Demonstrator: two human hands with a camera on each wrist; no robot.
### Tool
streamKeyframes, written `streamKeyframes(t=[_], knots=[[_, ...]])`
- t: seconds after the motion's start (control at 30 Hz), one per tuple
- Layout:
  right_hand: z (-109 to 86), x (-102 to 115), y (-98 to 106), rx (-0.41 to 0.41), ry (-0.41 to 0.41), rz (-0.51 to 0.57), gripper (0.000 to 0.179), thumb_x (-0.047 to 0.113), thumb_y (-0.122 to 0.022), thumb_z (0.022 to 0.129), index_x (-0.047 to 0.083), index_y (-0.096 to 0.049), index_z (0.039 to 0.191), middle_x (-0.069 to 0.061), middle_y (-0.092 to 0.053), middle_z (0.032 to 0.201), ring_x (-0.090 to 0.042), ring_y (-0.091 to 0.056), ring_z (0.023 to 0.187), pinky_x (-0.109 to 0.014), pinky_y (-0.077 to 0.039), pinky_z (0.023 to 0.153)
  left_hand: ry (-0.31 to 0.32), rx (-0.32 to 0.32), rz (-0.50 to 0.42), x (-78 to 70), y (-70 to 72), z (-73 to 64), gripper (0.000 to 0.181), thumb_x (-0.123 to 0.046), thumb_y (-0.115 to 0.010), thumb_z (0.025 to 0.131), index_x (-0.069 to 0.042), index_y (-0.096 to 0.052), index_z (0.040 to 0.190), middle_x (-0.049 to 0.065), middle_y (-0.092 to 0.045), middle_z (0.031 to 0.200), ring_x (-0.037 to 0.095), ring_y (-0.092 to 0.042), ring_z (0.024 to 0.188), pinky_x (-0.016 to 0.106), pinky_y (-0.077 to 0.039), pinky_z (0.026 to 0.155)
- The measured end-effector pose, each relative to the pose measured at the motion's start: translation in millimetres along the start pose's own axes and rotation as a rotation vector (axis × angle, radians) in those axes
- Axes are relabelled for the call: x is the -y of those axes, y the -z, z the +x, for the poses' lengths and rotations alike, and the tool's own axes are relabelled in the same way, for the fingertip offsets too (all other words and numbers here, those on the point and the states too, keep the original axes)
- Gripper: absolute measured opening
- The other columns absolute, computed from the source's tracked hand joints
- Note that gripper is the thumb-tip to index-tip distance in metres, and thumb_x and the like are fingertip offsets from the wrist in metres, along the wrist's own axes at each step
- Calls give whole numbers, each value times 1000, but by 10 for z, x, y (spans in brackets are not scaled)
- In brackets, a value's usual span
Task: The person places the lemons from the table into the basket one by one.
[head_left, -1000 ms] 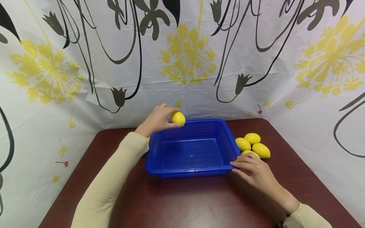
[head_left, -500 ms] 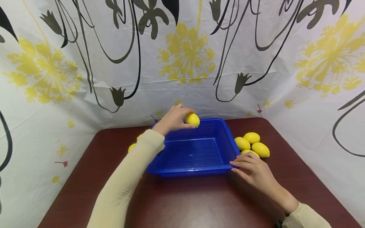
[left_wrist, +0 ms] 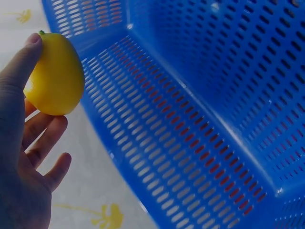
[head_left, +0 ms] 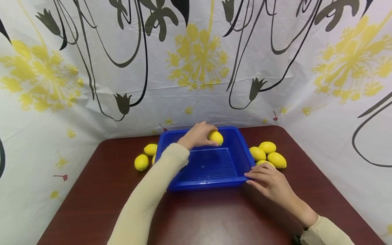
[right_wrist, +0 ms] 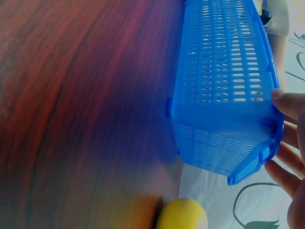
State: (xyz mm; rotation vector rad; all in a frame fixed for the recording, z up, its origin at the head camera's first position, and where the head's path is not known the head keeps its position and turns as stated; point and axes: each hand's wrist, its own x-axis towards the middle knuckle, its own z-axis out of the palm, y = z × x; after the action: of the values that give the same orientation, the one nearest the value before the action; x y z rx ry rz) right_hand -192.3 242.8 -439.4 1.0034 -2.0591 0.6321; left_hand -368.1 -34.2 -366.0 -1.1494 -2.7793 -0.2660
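A: What surface do we have in front of us?
B: A reddish-brown, wood-grained table (head_left: 199,221) with rounded far corners and a soft shine on its near part. Behind it we see a white sheet (head_left: 190,98) printed with yellow flower heads and dark, tulip-like blooms on curling stems.
A: And our container?
B: A blue plastic basket (head_left: 208,183) with slotted walls and floor, standing on the table. We have a yellow lemon (head_left: 216,137) over it, toward its far side; whether the fruit is below the rim, we can't tell.
A: What about our hands?
B: Our left hand (head_left: 199,134) grips that lemon between thumb and fingers, its cream sleeve (head_left: 153,194) crossing the basket's left part. Our right hand (head_left: 271,180) pinches the basket's near right corner.
A: Any other fruit?
B: Four lemons (head_left: 277,160) cluster beside the basket's right side, one partly behind our hand, and three more lemons (head_left: 141,162) sit at its left, one partly hidden
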Motion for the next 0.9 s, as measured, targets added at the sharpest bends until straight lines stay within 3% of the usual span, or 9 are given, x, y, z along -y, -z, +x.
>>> streamKeyframes(t=[0.43,0.73,0.9], knots=[[-22,-27,-2,-12,-10,15,24,35,-72,90,14,-79,99,0,-75,94,-18,-63,93,-9,-43,95,22,83,39,-64,-238,70,63,-56,-73,82,-21,-61,133,-3,-69,127,19,-55,104,40,-47,100],[-49,-20,-23,-4,-38,15,24,23,-84,77,15,-79,100,3,-75,96,-17,-63,95,-10,-45,91,19,138,107,-68,-418,89,65,-58,-73,82,-21,-60,134,-2,-68,129,19,-56,113,40,-46,104],[-48,-23,-17,-13,-39,20,22,28,-80,82,15,-79,99,3,-75,96,-17,-63,94,-9,-45,92,15,140,125,-85,-477,106,64,-57,-74,81,-21,-61,132,-1,-68,127,20,-57,112,40,-48,102]])
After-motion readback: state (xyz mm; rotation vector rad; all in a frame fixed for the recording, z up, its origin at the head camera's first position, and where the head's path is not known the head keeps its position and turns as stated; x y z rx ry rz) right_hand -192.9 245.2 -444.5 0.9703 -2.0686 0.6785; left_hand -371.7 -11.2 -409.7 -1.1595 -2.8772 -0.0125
